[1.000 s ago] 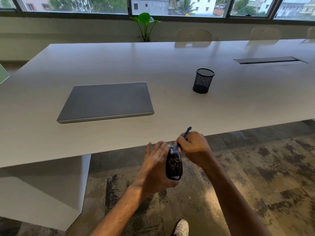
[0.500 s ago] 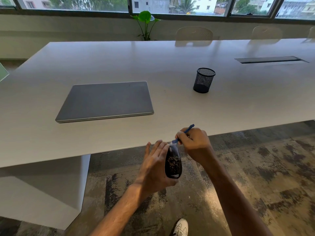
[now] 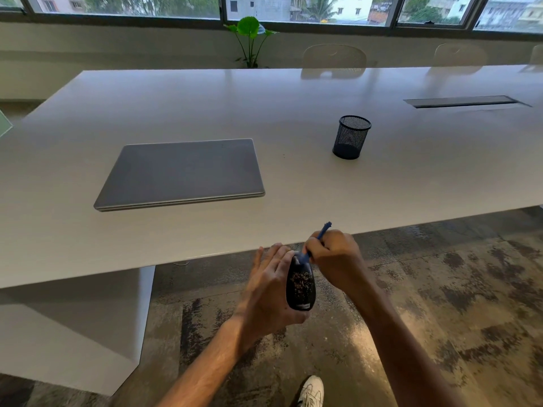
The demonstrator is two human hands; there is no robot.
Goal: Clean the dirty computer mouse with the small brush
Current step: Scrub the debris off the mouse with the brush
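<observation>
A black computer mouse point(image 3: 301, 286) speckled with pale crumbs is held upright in the air below the table's front edge. My left hand point(image 3: 269, 289) cradles it from the left and behind, fingers spread up along its side. My right hand point(image 3: 335, 261) is closed around a small blue brush point(image 3: 323, 232); the handle sticks up and right out of the fist. The brush head touches the mouse's top end. The bristles are mostly hidden by my fingers.
A long white table point(image 3: 293, 113) lies ahead, with a closed grey laptop point(image 3: 182, 173) left of centre and a black mesh pen cup point(image 3: 351, 136) to the right. A cable slot point(image 3: 464, 101) sits far right. Patterned carpet and my white shoe point(image 3: 311, 392) are below.
My right hand has shifted the brush in short strokes at the mouse's top end, its handle tilting slightly. The left hand and the mouse stay almost still.
</observation>
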